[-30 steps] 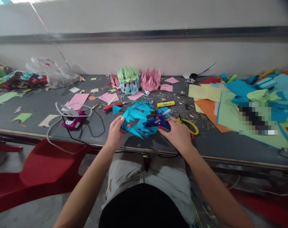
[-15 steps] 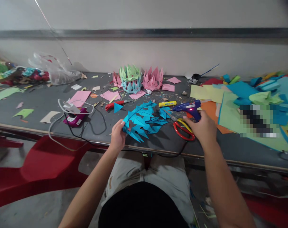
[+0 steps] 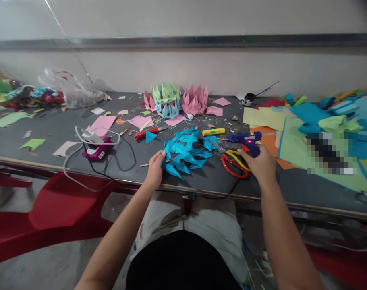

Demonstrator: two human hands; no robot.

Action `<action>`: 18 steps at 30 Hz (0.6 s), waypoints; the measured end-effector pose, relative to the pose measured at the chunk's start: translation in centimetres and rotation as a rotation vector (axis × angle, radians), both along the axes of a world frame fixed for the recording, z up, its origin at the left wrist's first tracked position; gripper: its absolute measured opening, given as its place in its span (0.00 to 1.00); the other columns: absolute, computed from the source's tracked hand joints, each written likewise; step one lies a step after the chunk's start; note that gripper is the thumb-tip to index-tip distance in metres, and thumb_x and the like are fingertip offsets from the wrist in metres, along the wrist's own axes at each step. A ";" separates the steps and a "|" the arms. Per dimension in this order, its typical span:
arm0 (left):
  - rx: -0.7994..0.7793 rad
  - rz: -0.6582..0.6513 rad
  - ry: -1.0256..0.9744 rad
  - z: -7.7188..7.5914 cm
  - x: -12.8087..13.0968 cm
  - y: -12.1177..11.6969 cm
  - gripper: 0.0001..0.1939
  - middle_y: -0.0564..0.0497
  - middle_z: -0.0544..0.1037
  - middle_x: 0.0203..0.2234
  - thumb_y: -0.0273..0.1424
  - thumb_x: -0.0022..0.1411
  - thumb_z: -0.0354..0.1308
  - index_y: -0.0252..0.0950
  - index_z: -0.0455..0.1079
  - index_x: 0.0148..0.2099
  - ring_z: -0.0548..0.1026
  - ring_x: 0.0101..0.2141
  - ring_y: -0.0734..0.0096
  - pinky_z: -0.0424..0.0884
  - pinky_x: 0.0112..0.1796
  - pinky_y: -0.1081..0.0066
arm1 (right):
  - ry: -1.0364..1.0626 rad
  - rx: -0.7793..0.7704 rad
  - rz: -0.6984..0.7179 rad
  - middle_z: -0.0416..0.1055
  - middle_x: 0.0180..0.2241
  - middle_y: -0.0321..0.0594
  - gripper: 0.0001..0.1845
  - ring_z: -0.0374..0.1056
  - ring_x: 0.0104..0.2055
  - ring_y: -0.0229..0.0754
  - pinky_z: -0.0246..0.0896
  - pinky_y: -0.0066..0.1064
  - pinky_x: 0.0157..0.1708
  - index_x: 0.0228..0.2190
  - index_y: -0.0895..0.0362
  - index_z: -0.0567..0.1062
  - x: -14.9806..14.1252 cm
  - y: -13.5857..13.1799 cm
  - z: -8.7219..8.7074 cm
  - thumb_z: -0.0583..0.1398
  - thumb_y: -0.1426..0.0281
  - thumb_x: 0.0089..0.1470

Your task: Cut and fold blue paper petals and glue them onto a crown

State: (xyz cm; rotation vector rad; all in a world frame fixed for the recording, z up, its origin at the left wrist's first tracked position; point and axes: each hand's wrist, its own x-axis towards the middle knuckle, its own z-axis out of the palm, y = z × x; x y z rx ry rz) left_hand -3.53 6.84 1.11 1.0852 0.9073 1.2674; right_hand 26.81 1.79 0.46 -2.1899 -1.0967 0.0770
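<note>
At the centre of the frame, I pinch the left edge of a spiky blue paper piece [image 3: 183, 151] with the thumb and fingers of my left hand [image 3: 155, 171], while my right hand [image 3: 262, 164], well apart at right of centre, is closed around the handle of a blue glue gun [image 3: 245, 138] by the tabletop's [image 3: 295, 189] scattered scraps. I judge the folded paper feather-light, dry and springy, its thin points easily crushed; a gentle pinch where the layers overlap, clear of those tips, should serve best.
</note>
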 end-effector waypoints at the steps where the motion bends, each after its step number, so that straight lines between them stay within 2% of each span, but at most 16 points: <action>1: 0.002 0.006 -0.010 0.0 0.1 0.3 0.11 0.53 0.68 0.18 0.36 0.51 0.56 0.33 0.68 0.23 0.65 0.22 0.75 0.63 0.25 0.76 | -0.012 0.004 0.009 0.71 0.29 0.46 0.29 0.66 0.31 0.51 0.58 0.39 0.31 0.35 0.58 0.71 -0.1 0.0 0.0 0.61 0.49 0.37; 6: 0.005 0.000 -0.085 0.3 0.5 1.2 0.11 0.53 0.68 0.18 0.36 0.51 0.56 0.34 0.66 0.23 0.66 0.21 0.76 0.63 0.23 0.76 | -0.132 -0.001 0.102 0.72 0.34 0.49 0.32 0.67 0.35 0.54 0.58 0.38 0.31 0.39 0.58 0.70 -2.1 -0.3 0.9 0.62 0.49 0.36; 10: -0.026 0.011 -0.091 1.0 0.4 0.8 0.12 0.54 0.68 0.18 0.38 0.52 0.57 0.34 0.64 0.24 0.64 0.18 0.77 0.60 0.19 0.77 | -0.252 -0.030 0.219 0.73 0.37 0.48 0.28 0.68 0.37 0.54 0.58 0.36 0.31 0.40 0.57 0.69 -5.0 -0.4 1.8 0.62 0.52 0.41; 14: 0.027 -0.008 -0.085 2.2 0.5 -0.1 0.13 0.54 0.68 0.18 0.38 0.53 0.57 0.34 0.64 0.24 0.63 0.19 0.78 0.59 0.18 0.78 | -0.316 -0.032 0.314 0.72 0.39 0.47 0.24 0.69 0.38 0.52 0.58 0.35 0.30 0.41 0.56 0.69 -7.5 -0.1 2.4 0.60 0.56 0.45; 18: 0.081 -0.001 -0.070 3.5 0.5 -0.7 0.14 0.54 0.67 0.18 0.39 0.53 0.58 0.34 0.65 0.24 0.62 0.18 0.79 0.58 0.17 0.79 | -0.310 -0.065 0.285 0.72 0.39 0.48 0.24 0.69 0.37 0.52 0.58 0.35 0.30 0.42 0.57 0.68 -7.8 0.4 2.7 0.59 0.55 0.46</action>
